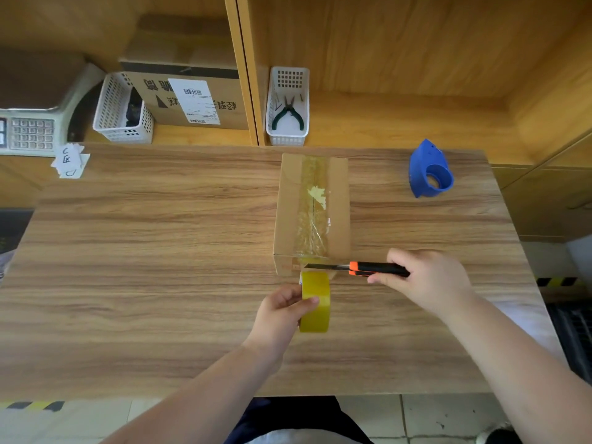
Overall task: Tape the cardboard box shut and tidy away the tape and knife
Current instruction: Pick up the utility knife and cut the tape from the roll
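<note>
A small cardboard box [288, 216] lies on the wooden table [144, 251], its flaps closed under a strip of clear tape running down the middle seam and over the near edge. My left hand [282, 312] grips a yellowish tape roll [315, 302] just in front of the box, with the tape still joined to the box. My right hand [426, 280] holds an orange and black utility knife [362, 269]. Its blade is extended and points left, lying across the tape at the box's near face.
A blue tape dispenser [431, 171] sits on the table at the back right. Behind the table, a white basket [288, 136] holds pliers, and another white basket [121, 110] stands beside a large labelled carton [192, 97]. A scale [32, 129] and paper slips [70, 160] are at the far left.
</note>
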### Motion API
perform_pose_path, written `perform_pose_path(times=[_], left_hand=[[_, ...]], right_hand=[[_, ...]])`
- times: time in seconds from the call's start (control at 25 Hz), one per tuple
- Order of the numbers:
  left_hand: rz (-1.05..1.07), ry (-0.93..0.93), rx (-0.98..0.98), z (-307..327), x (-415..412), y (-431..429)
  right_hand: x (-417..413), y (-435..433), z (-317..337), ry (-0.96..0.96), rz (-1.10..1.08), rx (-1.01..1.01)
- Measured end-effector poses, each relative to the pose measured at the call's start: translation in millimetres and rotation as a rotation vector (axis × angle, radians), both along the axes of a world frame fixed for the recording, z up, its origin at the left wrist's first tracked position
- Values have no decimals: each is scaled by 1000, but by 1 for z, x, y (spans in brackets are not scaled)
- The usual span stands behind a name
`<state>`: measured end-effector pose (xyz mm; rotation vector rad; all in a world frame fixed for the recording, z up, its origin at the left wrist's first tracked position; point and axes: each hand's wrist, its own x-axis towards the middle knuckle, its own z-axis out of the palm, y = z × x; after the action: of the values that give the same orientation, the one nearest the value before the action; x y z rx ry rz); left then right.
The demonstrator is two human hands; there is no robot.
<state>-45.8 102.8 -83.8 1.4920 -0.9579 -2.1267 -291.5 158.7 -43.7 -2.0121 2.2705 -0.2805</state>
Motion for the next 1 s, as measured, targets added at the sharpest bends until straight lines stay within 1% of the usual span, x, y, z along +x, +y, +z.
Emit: perform_pose_path(times=[0.08,0.2,0.4,0.6,0.76,0.84,1.0], left_hand=[[4,-5,5,-1,2,1],[8,-7,18,-3,4,2],[-20,-36,21,-6,5,2],[-30,-35,14,-5,7,1],[-33,-67,27,-7,6,0],[-37,-80,35,-11,8,2],[-59,-130,-13,-17,14,7]], right_hand=[[4,-1,-6,72,46,-25],[13,-3,-14,79,57,-6],[21,-7,-17,124,112,91],[19,-2,-15,148,68,89],[29,-8,-25,200,122,129],[25,-4,-29,187,102,146],[17,10,-40,135,-12,152]])
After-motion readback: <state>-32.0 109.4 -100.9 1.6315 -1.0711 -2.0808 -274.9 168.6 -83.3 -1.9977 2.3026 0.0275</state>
